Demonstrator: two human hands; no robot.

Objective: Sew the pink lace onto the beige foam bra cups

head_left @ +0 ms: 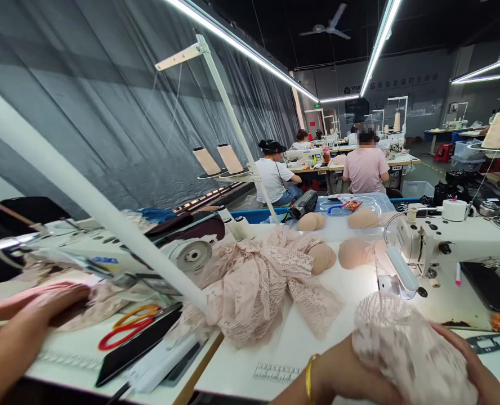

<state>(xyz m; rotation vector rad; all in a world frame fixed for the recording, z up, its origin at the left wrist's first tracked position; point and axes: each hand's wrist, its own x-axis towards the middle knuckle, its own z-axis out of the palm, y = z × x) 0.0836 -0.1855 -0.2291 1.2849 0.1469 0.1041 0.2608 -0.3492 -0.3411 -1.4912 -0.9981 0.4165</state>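
Note:
At the lower right, my left hand point(355, 368), with a gold bangle at its wrist, grips a bunched piece of pale pink lace fabric point(408, 343). My right hand point(473, 360) holds the same lace from its right side; both hands' fingers are partly hidden by it. Just beyond them stands a white sewing machine point(440, 239), its lit needle area facing the lace. A large heap of pale lace point(250, 287) lies left of my hands. Beige moulded cups point(353, 253) rest on the table behind.
A co-worker's hands point(59, 304) work pink cloth at the left machine. Nearby lie scissors point(127, 326) and a dark flat object point(138, 346). A thread stand point(228, 107) rises over the tables. A phone point(492, 284) lies at right. Several people sit farther back.

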